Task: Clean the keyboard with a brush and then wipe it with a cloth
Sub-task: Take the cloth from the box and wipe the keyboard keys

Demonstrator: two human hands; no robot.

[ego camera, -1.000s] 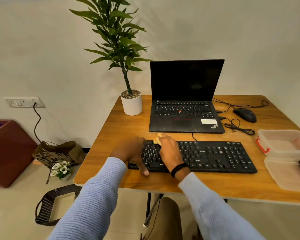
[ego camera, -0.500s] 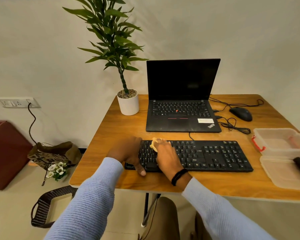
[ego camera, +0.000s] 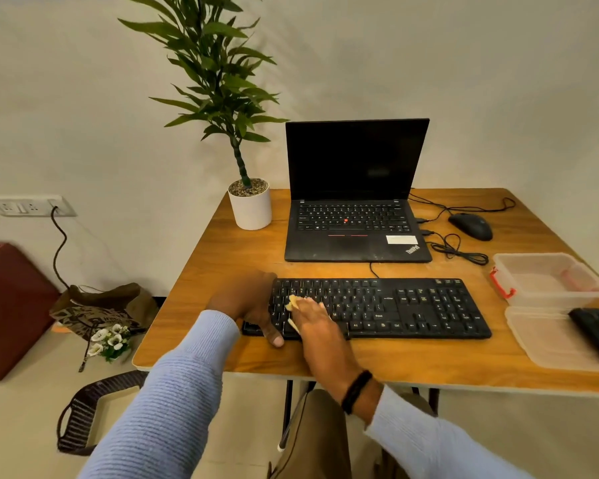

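A black full-size keyboard [ego camera: 412,307] lies along the front of the wooden table [ego camera: 229,257]. My left hand [ego camera: 248,302] grips its left end, thumb over the front edge, and covers that corner. My right hand [ego camera: 313,319] rests on the left block of keys and presses a small yellow cloth [ego camera: 293,302] against them; only scraps of the cloth show past the fingers. A black object that may be the brush [ego camera: 595,331] lies on a plastic lid at the right edge.
An open black laptop [ego camera: 355,216] stands behind the keyboard, with a potted plant [ego camera: 249,205] to its left. A black mouse [ego camera: 471,226] and coiled cables sit at the back right. A clear plastic box [ego camera: 550,280] and its lid [ego camera: 547,344] occupy the right side.
My right hand has slid the cloth a little toward me and back over the left keys. My left hand stays on the keyboard's left end. The camera has shifted slightly.
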